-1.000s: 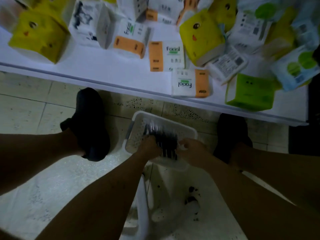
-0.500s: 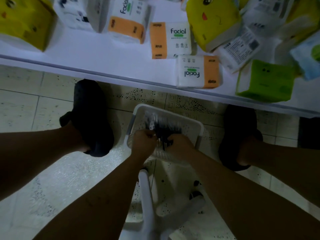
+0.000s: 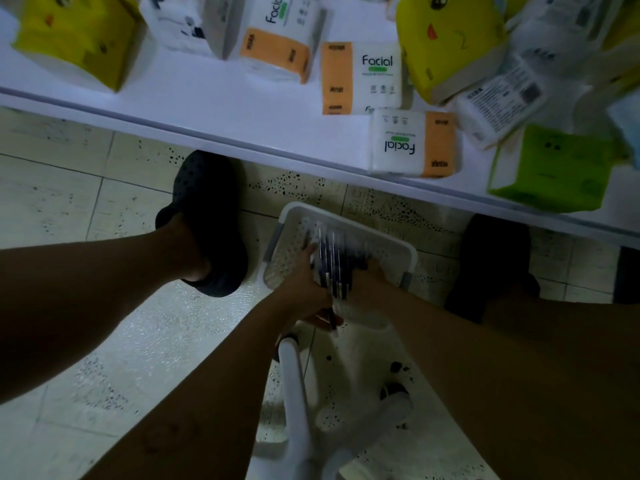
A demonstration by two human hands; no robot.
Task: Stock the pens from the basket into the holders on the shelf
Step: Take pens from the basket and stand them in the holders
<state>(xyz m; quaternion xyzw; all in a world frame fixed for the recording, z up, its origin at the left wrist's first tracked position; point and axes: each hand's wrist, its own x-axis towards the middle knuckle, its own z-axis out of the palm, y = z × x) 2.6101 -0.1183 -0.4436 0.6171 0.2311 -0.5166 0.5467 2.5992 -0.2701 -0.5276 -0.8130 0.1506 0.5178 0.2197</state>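
Observation:
A white perforated basket (image 3: 398, 251) sits low down between my feet, holding a bunch of dark pens (image 3: 334, 258). Both hands reach into it. My left hand (image 3: 306, 285) grips the near left side of the bunch, and one pen sticks out below its fingers. On the right side of the bunch my right hand (image 3: 367, 282) has its fingers curled round the pens. The picture is dim and blurred, so single pens are hard to tell apart. No pen holders are in view.
A white shelf (image 3: 214, 109) runs across the top, loaded with facial tissue packs (image 3: 412, 143), yellow packs (image 3: 450, 43) and a green pack (image 3: 550, 168). My black shoes (image 3: 207, 216) stand on the tiled floor. A white stool frame (image 3: 294, 393) is below the basket.
The view has shifted slightly. Both hands have closed tighter round the pen bunch, and a pen now sticks out under my left hand.

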